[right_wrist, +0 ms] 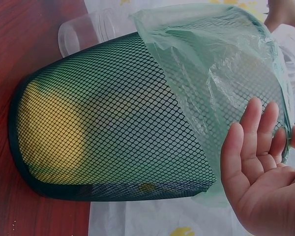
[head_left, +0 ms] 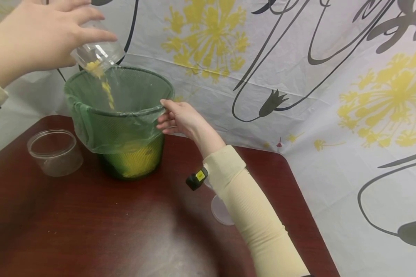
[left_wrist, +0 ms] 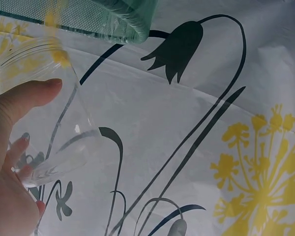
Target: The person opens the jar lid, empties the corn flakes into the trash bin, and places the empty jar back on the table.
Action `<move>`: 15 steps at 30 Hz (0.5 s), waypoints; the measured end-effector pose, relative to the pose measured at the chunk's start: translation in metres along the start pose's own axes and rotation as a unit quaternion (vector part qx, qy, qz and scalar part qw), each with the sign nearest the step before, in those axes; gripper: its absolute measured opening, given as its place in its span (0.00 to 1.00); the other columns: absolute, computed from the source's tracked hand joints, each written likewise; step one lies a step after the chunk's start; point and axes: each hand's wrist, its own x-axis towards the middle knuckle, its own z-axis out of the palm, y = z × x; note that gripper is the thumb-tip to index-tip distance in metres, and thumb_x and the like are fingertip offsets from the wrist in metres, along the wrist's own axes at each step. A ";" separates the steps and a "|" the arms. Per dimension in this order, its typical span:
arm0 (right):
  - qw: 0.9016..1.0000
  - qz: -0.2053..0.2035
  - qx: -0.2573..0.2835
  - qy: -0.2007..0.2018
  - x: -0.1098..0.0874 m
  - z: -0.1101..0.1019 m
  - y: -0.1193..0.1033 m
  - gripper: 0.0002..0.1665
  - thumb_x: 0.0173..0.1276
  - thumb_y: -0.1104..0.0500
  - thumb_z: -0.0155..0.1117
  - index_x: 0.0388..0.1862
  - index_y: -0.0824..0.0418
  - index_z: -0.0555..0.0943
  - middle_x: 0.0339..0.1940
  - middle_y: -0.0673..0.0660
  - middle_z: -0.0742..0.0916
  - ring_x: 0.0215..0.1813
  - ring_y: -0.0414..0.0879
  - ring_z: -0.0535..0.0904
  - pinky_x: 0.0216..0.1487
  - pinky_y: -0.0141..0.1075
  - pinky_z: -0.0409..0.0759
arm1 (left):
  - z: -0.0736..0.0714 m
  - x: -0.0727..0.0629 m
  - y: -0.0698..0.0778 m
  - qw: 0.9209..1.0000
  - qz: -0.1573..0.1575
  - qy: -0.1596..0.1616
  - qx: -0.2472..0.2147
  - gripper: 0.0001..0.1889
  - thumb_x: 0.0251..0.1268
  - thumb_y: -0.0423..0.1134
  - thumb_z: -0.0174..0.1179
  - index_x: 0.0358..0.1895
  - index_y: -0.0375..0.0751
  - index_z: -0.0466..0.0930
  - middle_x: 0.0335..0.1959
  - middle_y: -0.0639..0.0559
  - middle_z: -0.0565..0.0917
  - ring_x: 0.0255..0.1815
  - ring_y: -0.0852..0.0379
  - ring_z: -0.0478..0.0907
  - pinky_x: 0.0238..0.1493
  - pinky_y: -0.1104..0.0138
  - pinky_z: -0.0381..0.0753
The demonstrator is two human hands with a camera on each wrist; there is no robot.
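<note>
My left hand (head_left: 45,36) grips a clear plastic jar (head_left: 105,50), tilted over the left part of a mesh wastebasket's opening. Yellow bits (head_left: 106,90) fall from its mouth into the basket. In the left wrist view, thumb and fingers wrap the jar (left_wrist: 71,128). The dark green wastebasket (right_wrist: 132,98) stands upright, lined with a thin green plastic bag (head_left: 97,132) folded over the rim. Yellow material shows through the mesh near the bottom. On the basket's right side my right hand (head_left: 182,119) pinches rim and bag between thumb and index finger, the other fingers extended outside.
A second clear tub (head_left: 57,163) stands on the dark red table (head_left: 90,231), left of the basket. A clear round lid (head_left: 222,211) lies partly under the right forearm. Small crumbs dot the tabletop. A flower-patterned cloth (head_left: 201,77) hangs behind the table.
</note>
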 end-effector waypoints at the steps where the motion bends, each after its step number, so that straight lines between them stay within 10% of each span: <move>1: 1.000 0.000 0.000 0.000 0.000 0.000 0.000 0.18 0.76 0.49 0.50 0.37 0.64 0.71 0.25 0.57 0.82 0.27 0.48 0.81 0.30 0.38 0.82 | 0.000 0.000 0.000 1.000 -0.002 -0.006 0.000 0.53 0.31 0.20 0.71 0.70 0.45 0.60 0.72 0.34 0.53 0.75 0.42 0.36 0.68 0.39 0.39; 15: 1.000 -0.002 0.007 0.000 0.000 0.000 0.001 0.18 0.75 0.49 0.51 0.36 0.64 0.71 0.25 0.57 0.82 0.27 0.48 0.81 0.30 0.38 0.81 | -0.003 -0.002 0.007 0.999 0.026 0.017 -0.008 0.50 0.26 0.16 0.71 0.65 0.46 0.67 0.68 0.35 0.60 0.76 0.45 0.35 0.66 0.40 0.24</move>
